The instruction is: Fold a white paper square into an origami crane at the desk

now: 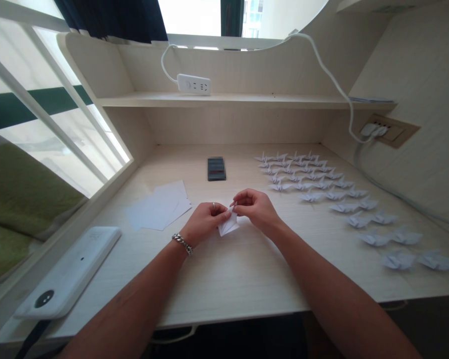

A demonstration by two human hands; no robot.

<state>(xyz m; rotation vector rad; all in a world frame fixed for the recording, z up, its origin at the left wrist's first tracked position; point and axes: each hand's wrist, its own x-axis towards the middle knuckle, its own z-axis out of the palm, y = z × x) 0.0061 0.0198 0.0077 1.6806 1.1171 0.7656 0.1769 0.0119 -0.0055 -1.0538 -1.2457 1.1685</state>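
Note:
A small folded white paper is held between my two hands, just above the middle of the desk. My left hand, with a ring and a chain bracelet, pinches it from the left side. The fingertips of my right hand are closed on its upper right part; they hide some of the folds. Left of my hands lies a loose stack of flat white paper sheets. Several rows of folded white paper cranes stand to the right, running from the back of the desk toward its front right corner.
A dark, blurred rectangular object lies behind my hands. At the left edge rests a long white device with a dark strap or cable. A power strip sits on the shelf, and a white cable hangs to the wall socket.

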